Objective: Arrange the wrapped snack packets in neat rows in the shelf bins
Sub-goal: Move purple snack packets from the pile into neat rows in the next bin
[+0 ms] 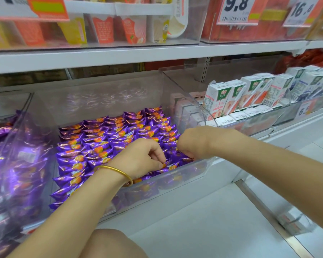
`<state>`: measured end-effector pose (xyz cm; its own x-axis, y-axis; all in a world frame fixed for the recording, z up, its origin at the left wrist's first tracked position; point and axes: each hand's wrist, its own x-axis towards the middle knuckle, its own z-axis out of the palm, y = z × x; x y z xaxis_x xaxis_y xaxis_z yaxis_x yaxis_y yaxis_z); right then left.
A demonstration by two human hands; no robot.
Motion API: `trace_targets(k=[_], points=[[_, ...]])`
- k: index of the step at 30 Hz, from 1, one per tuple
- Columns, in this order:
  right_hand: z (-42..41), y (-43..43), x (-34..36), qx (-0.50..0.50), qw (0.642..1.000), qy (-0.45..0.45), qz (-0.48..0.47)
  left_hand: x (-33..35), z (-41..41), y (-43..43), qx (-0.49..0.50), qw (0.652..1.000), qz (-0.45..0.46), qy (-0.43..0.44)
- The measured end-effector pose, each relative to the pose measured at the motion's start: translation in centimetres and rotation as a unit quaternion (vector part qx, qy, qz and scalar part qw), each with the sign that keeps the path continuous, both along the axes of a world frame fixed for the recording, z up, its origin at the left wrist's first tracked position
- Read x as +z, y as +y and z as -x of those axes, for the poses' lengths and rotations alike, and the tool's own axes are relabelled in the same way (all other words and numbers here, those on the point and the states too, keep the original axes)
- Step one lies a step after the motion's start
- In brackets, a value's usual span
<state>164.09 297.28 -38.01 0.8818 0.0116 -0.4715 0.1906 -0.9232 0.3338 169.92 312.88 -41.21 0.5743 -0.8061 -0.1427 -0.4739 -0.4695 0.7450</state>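
I see the left hand (138, 157), with a gold bangle (119, 174) on its wrist, low at the front of the clear bin (175, 181), and its thumb and forefinger are curled narrow and pinch a front packet (172, 166). The right hand (192, 142) reaches down into the front right corner of the same bin with bent fingers, but the tips are hidden among the wrappers, so I cannot tell if it holds anything. The purple snack packets (108, 138) lie in rows that fill this bin, and white juice cartons (218, 101) stand in the bin just beside it on the right.
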Motion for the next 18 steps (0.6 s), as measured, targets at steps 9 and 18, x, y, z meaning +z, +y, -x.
trace_targets(k=[9, 18], points=[[-0.2, 0.5, 1.0, -0.077, 0.990, 0.002, -0.115, 2.5, 0.3, 2.9, 0.064, 0.994, 0.083, -0.035], [-2.2, 12.0, 5.0, -0.050, 0.818, -0.246, -0.517, 6.7, -0.4, 13.9, 0.228, 0.926, 0.286, -0.090]])
